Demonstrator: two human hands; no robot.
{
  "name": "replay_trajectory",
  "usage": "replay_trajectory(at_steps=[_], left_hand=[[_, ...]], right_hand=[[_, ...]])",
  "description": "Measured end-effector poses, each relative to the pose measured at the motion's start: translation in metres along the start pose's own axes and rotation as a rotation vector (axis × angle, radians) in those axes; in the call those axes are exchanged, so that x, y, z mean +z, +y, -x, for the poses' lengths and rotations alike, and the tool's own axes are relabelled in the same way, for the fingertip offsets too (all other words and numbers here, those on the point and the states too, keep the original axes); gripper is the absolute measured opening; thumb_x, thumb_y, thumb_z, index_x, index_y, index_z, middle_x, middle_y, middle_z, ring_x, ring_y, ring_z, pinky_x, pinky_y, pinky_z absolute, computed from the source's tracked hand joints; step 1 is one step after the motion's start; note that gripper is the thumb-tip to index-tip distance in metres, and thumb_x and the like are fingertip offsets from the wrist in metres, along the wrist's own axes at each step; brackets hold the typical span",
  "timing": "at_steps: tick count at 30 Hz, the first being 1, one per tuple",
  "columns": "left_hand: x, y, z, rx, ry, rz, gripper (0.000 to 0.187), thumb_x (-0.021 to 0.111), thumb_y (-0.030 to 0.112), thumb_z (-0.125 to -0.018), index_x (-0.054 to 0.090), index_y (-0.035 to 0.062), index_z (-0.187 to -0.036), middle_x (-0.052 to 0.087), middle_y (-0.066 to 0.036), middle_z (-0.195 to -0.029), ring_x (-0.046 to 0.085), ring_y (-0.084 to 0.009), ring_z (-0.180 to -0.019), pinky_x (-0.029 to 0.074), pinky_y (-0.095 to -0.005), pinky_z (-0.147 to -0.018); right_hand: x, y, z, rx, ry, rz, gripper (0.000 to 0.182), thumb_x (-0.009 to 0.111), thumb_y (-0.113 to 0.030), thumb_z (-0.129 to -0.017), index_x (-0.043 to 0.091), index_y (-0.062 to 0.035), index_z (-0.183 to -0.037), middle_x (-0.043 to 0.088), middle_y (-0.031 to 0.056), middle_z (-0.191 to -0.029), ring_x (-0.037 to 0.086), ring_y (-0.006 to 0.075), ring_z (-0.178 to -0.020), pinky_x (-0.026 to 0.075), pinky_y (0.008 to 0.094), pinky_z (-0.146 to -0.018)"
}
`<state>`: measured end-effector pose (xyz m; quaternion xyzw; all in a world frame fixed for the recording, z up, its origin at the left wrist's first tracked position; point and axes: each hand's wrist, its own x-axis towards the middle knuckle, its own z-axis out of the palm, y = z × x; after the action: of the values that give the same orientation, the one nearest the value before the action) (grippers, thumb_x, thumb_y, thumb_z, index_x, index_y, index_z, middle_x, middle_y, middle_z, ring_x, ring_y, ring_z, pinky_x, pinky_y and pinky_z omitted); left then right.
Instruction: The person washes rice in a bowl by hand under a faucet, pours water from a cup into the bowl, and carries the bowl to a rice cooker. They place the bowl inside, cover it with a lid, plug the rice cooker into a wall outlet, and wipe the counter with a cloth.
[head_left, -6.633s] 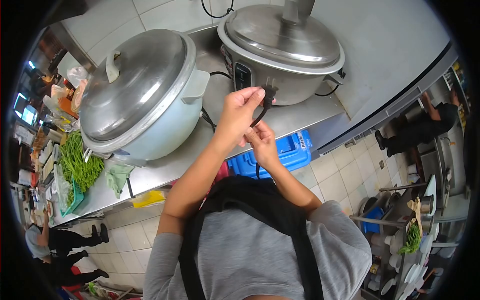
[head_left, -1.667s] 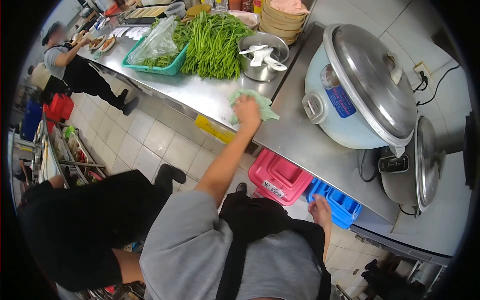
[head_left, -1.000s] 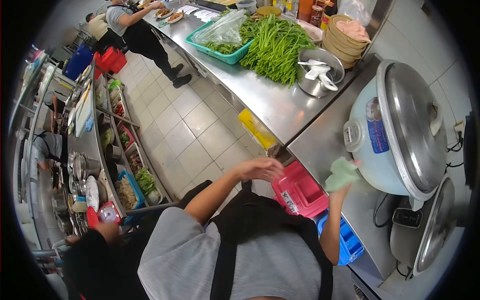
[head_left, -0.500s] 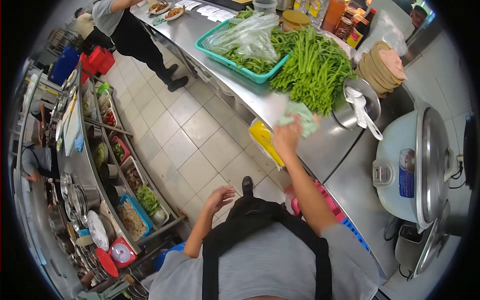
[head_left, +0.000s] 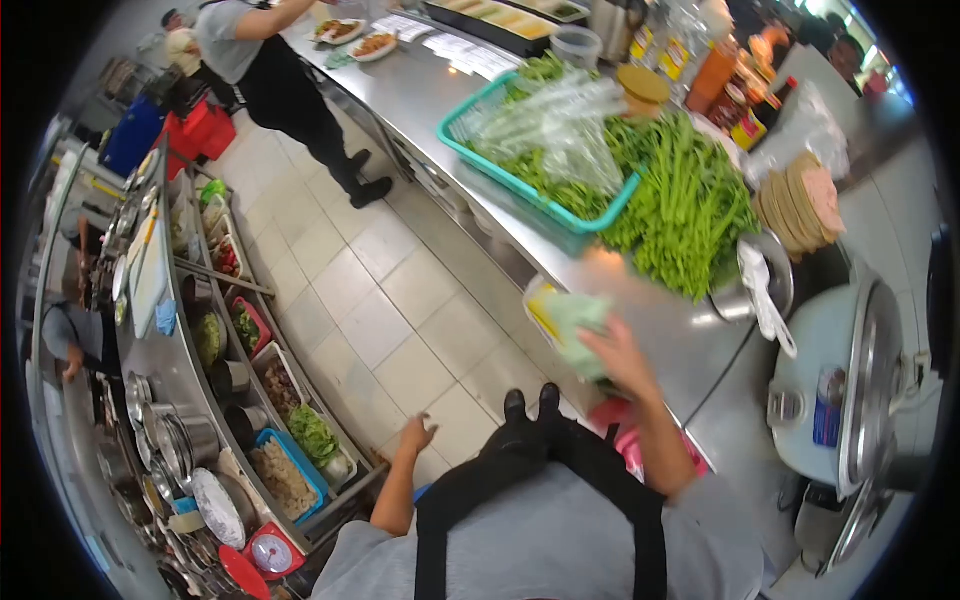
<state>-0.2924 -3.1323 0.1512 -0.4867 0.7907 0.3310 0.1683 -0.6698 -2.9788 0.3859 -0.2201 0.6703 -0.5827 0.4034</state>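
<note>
My right hand (head_left: 622, 358) holds a pale green cloth (head_left: 580, 325) at the front edge of the steel counter (head_left: 650, 325); the cloth hangs over that edge. Beyond it on the counter lies a heap of leafy green stalks (head_left: 690, 205). A teal basket (head_left: 480, 165) with greens and a clear plastic bag (head_left: 555, 120) stands beside the heap. My left hand (head_left: 418, 434) is above the floor on the left, fingers apart, holding nothing.
A metal pot (head_left: 790, 275) with a white-handled utensil and a large rice cooker (head_left: 810, 400) stand right. Bottles (head_left: 715, 80) are behind the greens. A person in a black apron (head_left: 290, 90) stands upper left. Food trays (head_left: 290, 470) line the left counter.
My right hand has drawn the cloth from the counter top towards me to its edge. My left hand has lowered slightly. The view has shifted, and both my shoes now show.
</note>
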Motion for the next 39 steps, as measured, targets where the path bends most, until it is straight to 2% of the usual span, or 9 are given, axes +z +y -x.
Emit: replay_trajectory(at_steps=[5,15,21,23,25,26,28,32,39], left_hand=[[0.078,-0.048,0.031,-0.054,-0.260,0.169,0.038,0.060,0.030,-0.071,0.054,0.0071,-0.101,0.057,-0.018,-0.098,0.052,-0.0305,-0.097,0.041,-0.0383,-0.082],[0.025,-0.039,-0.051,0.000,-0.246,0.155,0.030,0.057,0.018,-0.068,0.059,0.0077,-0.097,0.060,-0.015,-0.092,0.056,-0.0295,-0.088,0.044,-0.0342,-0.076],[-0.046,-0.037,-0.095,-0.217,0.117,0.489,0.019,0.057,0.015,-0.069,0.058,0.0038,-0.085,0.061,-0.009,-0.077,0.057,-0.0197,-0.071,0.046,-0.0289,-0.066],[-0.044,-0.026,-0.101,-0.456,-0.158,1.041,0.017,0.056,0.015,-0.070,0.057,0.0051,-0.084,0.060,-0.008,-0.078,0.057,-0.0199,-0.071,0.045,-0.0291,-0.064],[-0.050,-0.018,-0.109,0.237,-0.374,0.075,0.025,0.053,0.022,-0.078,0.055,0.0057,-0.097,0.059,-0.005,-0.090,0.053,-0.0152,-0.089,0.042,-0.0306,-0.077],[0.022,-0.075,-0.163,1.088,-0.113,0.041,0.016,0.053,0.012,-0.072,0.056,0.0068,-0.087,0.057,-0.004,-0.073,0.056,-0.0196,-0.065,0.043,-0.0302,-0.056],[-0.019,-0.067,-0.166,0.362,-0.488,0.199,0.020,0.053,0.016,-0.074,0.055,0.0049,-0.091,0.058,-0.006,-0.078,0.056,-0.0191,-0.071,0.043,-0.0308,-0.063],[-0.096,-0.063,-0.203,-0.031,-0.534,0.560,0.028,0.054,0.020,-0.078,0.054,0.0020,-0.099,0.059,-0.009,-0.084,0.056,-0.0183,-0.079,0.044,-0.0316,-0.074],[-0.187,-0.108,-0.272,-0.297,-0.089,0.736,0.017,0.052,0.015,-0.075,0.054,0.0043,-0.088,0.056,-0.007,-0.070,0.056,-0.0175,-0.063,0.044,-0.0307,-0.049]], right_hand=[[-0.091,-0.016,0.047,-0.087,0.708,0.575,0.029,0.047,-0.021,-0.084,0.050,0.0031,-0.099,0.057,0.0161,-0.080,0.056,0.0265,-0.073,0.043,0.0342,-0.066],[-0.155,0.055,0.051,-0.111,0.588,1.227,0.024,0.052,-0.015,-0.077,0.051,0.0019,-0.095,0.053,0.0172,-0.084,0.051,0.0306,-0.076,0.041,0.0373,-0.066],[-0.173,0.056,0.052,0.011,0.664,-0.299,0.028,0.057,-0.026,-0.078,0.052,-0.0020,-0.092,0.046,0.0051,-0.077,0.045,0.0165,-0.068,0.038,0.0279,-0.062],[-0.156,0.091,0.036,-0.567,-0.037,-1.769,0.026,0.054,-0.029,-0.080,0.047,-0.0045,-0.084,0.039,0.0033,-0.076,0.039,0.0136,-0.069,0.037,0.0252,-0.062],[-0.157,0.083,0.031,-0.573,0.062,-1.680,0.026,0.053,-0.030,-0.080,0.044,-0.0048,-0.080,0.037,0.0030,-0.074,0.037,0.0135,-0.066,0.036,0.0254,-0.060],[-0.151,0.075,0.032,-0.563,0.161,-1.600,0.027,0.052,-0.030,-0.081,0.042,-0.0052,-0.077,0.035,0.0027,-0.072,0.035,0.0133,-0.063,0.035,0.0257,-0.058],[-0.140,0.060,0.030,-0.669,0.163,-1.577,0.025,0.052,-0.027,-0.081,0.040,-0.0060,-0.074,0.036,0.0031,-0.072,0.034,0.0132,-0.063,0.034,0.0260,-0.056],[-0.124,0.075,0.012,-0.939,0.080,-1.591,0.023,0.053,-0.021,-0.081,0.038,-0.0057,-0.072,0.035,0.0030,-0.073,0.034,0.0126,-0.062,0.034,0.0255,-0.058],[-0.131,0.088,0.014,-0.258,1.445,-0.577,0.022,0.051,-0.022,-0.082,0.050,-0.0001,-0.085,0.048,0.0068,-0.078,0.046,0.0177,-0.069,0.038,0.0284,-0.068]])
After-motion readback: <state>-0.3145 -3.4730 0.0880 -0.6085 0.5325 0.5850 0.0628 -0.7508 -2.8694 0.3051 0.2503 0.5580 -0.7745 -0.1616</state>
